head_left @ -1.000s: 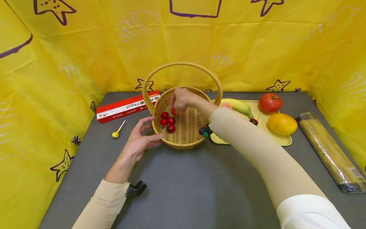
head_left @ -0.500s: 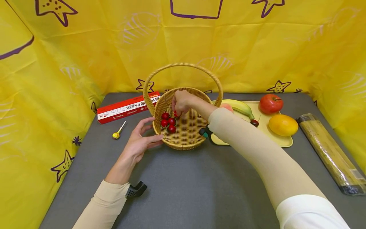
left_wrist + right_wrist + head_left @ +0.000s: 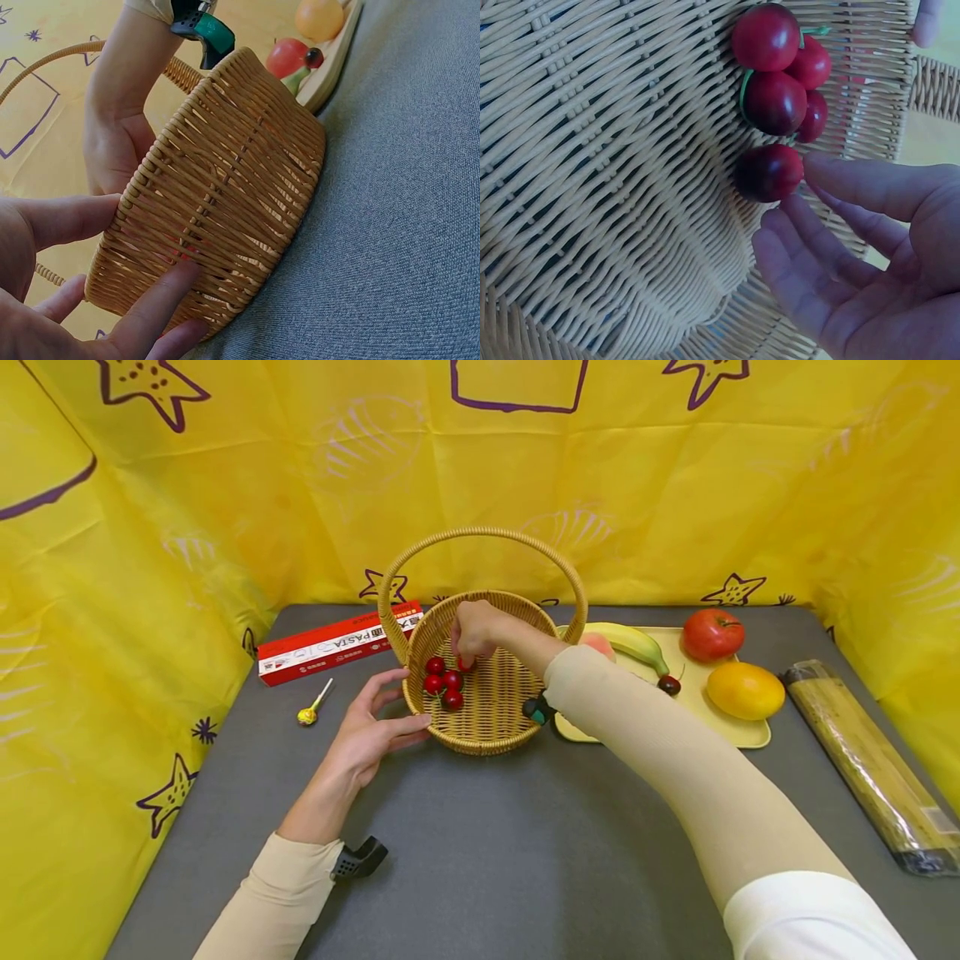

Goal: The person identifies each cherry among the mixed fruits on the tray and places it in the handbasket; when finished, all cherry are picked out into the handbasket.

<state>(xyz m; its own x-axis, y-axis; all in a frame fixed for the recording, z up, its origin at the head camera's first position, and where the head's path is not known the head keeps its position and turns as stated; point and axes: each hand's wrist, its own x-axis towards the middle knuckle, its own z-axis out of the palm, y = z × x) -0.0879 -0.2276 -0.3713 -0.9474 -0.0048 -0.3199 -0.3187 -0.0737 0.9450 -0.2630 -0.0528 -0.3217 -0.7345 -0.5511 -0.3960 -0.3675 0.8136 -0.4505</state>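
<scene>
A wicker basket (image 3: 502,710) with a tall arched handle (image 3: 480,532) stands mid-table. My left hand (image 3: 367,727) holds its left side, thumb over the rim and fingers along the outer wall. In the left wrist view two fingertips (image 3: 180,277) press the weave. Reaching inside the basket, my right hand (image 3: 476,631) pinches a dark red cherry (image 3: 767,173) at its thumb and fingertips, low over the woven bottom. Several other cherries (image 3: 775,103), some with green stems, lie clustered right beside it, near the basket's left wall.
A cream tray (image 3: 738,732) on the right bears a banana (image 3: 633,643), a peach (image 3: 597,643), a cherry (image 3: 669,685), a tomato (image 3: 712,635) and a mango (image 3: 745,691). A wrapped bamboo roll (image 3: 870,760) lies beyond. A pasta box (image 3: 337,643) and lollipop (image 3: 309,714) lie left.
The cherry at my right fingertips has shifted slightly lower and to the right in the basket. My left hand keeps its hold on the basket. The head view has tilted very slightly.
</scene>
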